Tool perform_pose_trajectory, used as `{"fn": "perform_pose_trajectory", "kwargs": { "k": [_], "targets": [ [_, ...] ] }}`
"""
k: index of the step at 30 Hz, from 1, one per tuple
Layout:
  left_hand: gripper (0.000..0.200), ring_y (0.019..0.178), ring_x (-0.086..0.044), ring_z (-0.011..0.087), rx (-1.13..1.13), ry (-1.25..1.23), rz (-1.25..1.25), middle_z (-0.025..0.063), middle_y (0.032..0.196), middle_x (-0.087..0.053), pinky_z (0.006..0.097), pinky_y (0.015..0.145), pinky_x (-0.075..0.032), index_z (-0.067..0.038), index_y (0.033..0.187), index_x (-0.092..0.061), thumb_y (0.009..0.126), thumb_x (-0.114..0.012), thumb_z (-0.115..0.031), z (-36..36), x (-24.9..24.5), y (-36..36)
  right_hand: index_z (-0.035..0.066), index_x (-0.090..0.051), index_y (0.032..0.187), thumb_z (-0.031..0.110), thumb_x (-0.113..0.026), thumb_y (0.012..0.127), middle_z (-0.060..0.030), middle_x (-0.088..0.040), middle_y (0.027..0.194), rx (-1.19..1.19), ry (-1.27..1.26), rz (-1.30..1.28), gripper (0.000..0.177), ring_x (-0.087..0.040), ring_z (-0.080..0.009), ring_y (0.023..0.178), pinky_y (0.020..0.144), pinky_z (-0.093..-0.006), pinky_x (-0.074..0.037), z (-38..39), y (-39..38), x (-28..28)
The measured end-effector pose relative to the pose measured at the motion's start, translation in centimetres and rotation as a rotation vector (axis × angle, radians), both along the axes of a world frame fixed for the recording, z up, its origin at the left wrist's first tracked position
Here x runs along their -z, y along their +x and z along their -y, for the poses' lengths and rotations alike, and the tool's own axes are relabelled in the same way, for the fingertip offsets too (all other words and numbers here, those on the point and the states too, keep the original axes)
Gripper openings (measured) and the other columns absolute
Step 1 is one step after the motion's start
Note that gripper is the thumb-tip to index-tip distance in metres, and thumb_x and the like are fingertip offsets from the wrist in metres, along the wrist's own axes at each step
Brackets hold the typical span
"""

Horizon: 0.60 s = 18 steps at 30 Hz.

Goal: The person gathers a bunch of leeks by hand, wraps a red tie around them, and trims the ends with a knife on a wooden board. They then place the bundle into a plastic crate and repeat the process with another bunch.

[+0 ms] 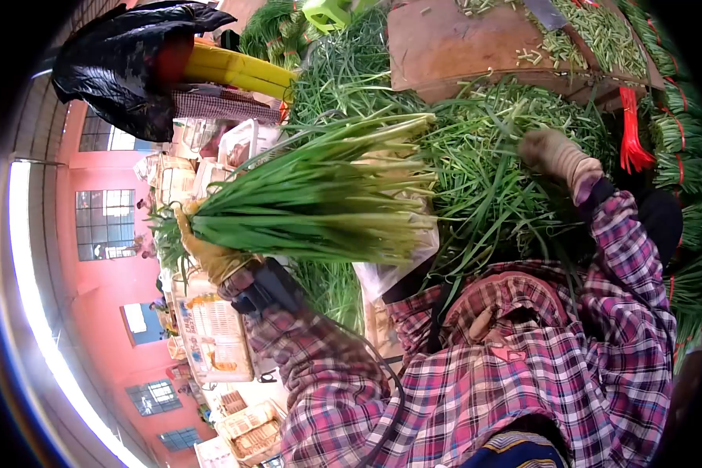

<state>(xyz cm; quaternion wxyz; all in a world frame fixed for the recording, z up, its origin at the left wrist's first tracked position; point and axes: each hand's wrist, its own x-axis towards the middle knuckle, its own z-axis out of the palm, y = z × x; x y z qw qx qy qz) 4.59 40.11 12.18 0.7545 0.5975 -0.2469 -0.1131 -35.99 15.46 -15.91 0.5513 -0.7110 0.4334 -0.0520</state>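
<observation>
My left hand point(214, 253), in a yellowish glove, is closed around the leafy end of a big bunch of long green stalks point(320, 195). The bunch fans out to the right, its pale stem ends in the middle of the view. Over a loose heap of green stalks point(491, 164) at centre right is my right hand point(554, 154), in a brownish glove. Its fingers are blurred, and I cannot tell whether they hold anything. A whitish plastic sheet point(402, 269) shows below the bunch's stem ends.
A brown board point(460, 47) with cut stem pieces point(600, 39) lies at the top right. Red ties point(634, 132) hang beside it. Tied green bundles point(682, 156) line the right edge. A person's yellow sleeve point(242, 69) shows at upper left. Crates point(218, 335) stand on the left.
</observation>
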Motion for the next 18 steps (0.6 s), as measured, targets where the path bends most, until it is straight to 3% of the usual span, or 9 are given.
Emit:
{"fn": "perform_pose_trajectory", "kwargs": {
  "k": [1,2,4,6,8,9,11,16,18],
  "targets": [
    [0.032,0.072,-0.056,0.0181,0.103,-0.061,-0.121,0.0044,0.077,-0.059,0.0338,0.07,-0.049,-0.012,0.077,-0.056,0.092,-0.047,-0.039,0.2,-0.2,-0.5,0.006,-0.062,0.099,0.026,-0.063,0.08,-0.0071,-0.065,0.081,-0.315,-0.487,-0.518,0.028,-0.064,-0.025,0.075,0.065,-0.0359,-0.05,-2.1,0.1,-5.3],
    [0.032,0.072,-0.056,0.0181,0.104,-0.06,-0.114,0.0044,0.077,-0.059,0.0338,0.07,-0.049,-0.012,0.077,-0.056,0.092,-0.047,-0.039,0.5,-0.3,-0.6,0.008,-0.06,0.106,0.029,-0.066,0.077,-0.0094,-0.065,0.083,-0.205,-0.784,-0.675,0.036,-0.064,-0.0302,0.079,0.069,-0.0388,-0.05,-4.7,1.1,-6.9],
    [0.033,0.074,-0.057,0.0184,0.292,-0.157,-0.234,0.0053,0.079,-0.06,0.0343,0.071,-0.049,-0.011,0.078,-0.056,0.092,-0.047,-0.039,0.9,-0.3,-0.9,0.009,-0.062,0.105,0.029,-0.065,0.079,-0.0082,-0.065,0.082,-0.135,-0.824,-0.119,0.033,-0.063,-0.0273,0.082,0.067,-0.0398,-0.051,-6.1,2.0,-10.1],
    [0.034,0.073,-0.058,0.0187,0.198,-0.102,-0.089,0.0054,0.079,-0.06,0.0343,0.07,-0.05,-0.01,0.078,-0.056,0.092,-0.046,-0.039,1.2,-0.2,-1.5,0.008,-0.066,0.096,0.033,-0.064,0.08,-0.0066,-0.065,0.079,-0.095,-0.261,0.237,0.03,-0.062,-0.0242,0.082,0.07,-0.0401,-0.05,-8.0,4.8,-13.4],
    [0.034,0.073,-0.057,0.0189,0.179,-0.087,-0.093,0.0049,0.077,-0.059,0.0335,0.07,-0.05,-0.009,0.078,-0.056,0.092,-0.046,-0.039,1.4,-0.8,-2.0,0.008,-0.067,0.081,0.036,-0.064,0.079,-0.0039,-0.062,0.072,-0.108,-0.769,0.193,0.028,-0.059,-0.0208,0.07,0.068,-0.0374,-0.048,-10.3,8.3,-13.3],
    [0.034,0.073,-0.058,0.0192,0.173,-0.083,-0.092,0.0055,0.077,-0.06,0.0336,0.07,-0.05,-0.009,0.079,-0.057,0.093,-0.046,-0.039,1.5,-0.9,-2.7,0.008,-0.067,0.081,0.036,-0.064,0.079,-0.0039,-0.062,0.072,-0.105,-0.77,0.197,0.028,-0.059,-0.0208,0.07,0.068,-0.0374,-0.048,-10.4,9.6,-13.2],
    [0.034,0.073,-0.058,0.0193,0.202,-0.103,-0.124,0.0061,0.078,-0.06,0.0337,0.071,-0.05,-0.009,0.079,-0.057,0.092,-0.046,-0.038,1.3,-1.1,-2.8,0.011,-0.064,0.071,0.037,-0.066,0.077,-0.0022,-0.059,0.065,0.03,-1.048,0.254,0.027,-0.054,-0.0188,0.057,0.062,-0.0351,-0.046,-10.3,11.2,-13.2],
    [0.034,0.073,-0.059,0.0191,0.196,-0.129,-0.153,0.0065,0.077,-0.06,0.0335,0.071,-0.051,-0.007,0.077,-0.056,0.092,-0.047,-0.037,0.9,-1.5,-2.8,0.011,-0.063,0.068,0.036,-0.066,0.077,-0.0035,-0.058,0.061,-0.089,-0.771,0.126,0.026,-0.055,-0.0195,0.059,0.058,-0.035,-0.045,-10.6,8.5,-14.7],
    [0.032,0.073,-0.059,0.0189,0.197,-0.169,-0.156,0.0064,0.076,-0.059,0.0339,0.072,-0.051,-0.007,0.078,-0.056,0.093,-0.048,-0.035,1.2,-1.0,-2.9,0.011,-0.065,0.072,0.037,-0.065,0.078,-0.0061,-0.058,0.061,0.091,-0.985,0.425,0.026,-0.056,-0.0219,0.059,0.058,-0.0353,-0.045,-10.0,8.2,-14.2]
  ]
}}
